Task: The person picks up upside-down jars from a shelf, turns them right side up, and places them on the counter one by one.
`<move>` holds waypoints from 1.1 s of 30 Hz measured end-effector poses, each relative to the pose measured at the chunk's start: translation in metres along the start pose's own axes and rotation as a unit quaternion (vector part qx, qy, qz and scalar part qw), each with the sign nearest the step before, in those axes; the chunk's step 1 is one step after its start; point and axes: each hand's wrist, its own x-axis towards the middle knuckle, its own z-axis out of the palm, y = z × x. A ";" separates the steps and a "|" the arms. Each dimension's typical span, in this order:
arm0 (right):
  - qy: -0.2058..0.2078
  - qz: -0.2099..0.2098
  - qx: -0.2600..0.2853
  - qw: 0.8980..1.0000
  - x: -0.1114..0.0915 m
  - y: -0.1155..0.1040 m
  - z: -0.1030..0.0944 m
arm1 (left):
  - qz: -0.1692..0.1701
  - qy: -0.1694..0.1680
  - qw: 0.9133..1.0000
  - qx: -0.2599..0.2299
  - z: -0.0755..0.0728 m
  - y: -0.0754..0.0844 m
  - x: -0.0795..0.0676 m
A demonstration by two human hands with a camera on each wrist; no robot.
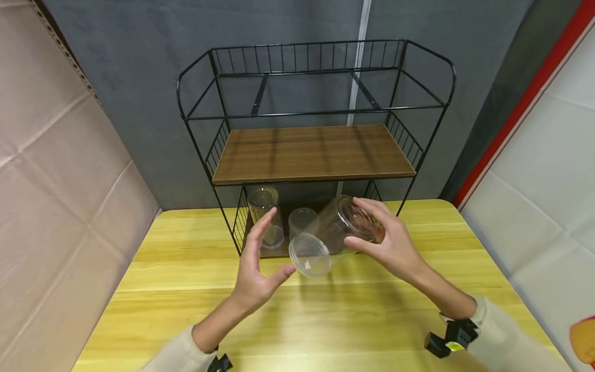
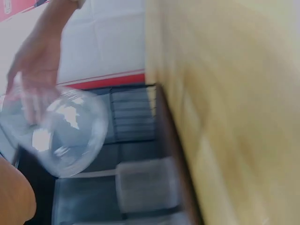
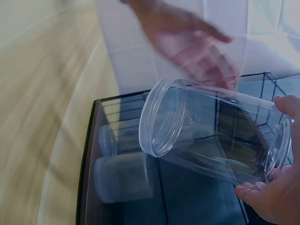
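Jar [image 1: 335, 231] tilted between hands [image 1: 395, 247], shelf edge [image 1: 275, 253] behind it, tabletop [image 1: 186, 268] either side.

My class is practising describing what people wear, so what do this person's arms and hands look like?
The left hand and right hand are bare. The left sleeve and right sleeve are pale cream. A boxy black left wrist device shows partly; the right wrist device, also black and boxy, has a yellow-green patch.
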 end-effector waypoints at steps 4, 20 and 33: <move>0.001 -0.005 0.062 0.998 -0.003 -0.007 0.000 | -0.129 -0.033 0.990 -0.039 0.007 -0.003 -0.015; 0.018 0.036 0.302 0.953 -0.004 -0.005 0.010 | -0.271 -0.036 0.920 -0.281 0.020 -0.015 -0.019; -0.034 0.077 0.209 0.974 -0.009 0.011 0.011 | -0.273 -0.016 0.925 -0.262 0.009 -0.011 -0.018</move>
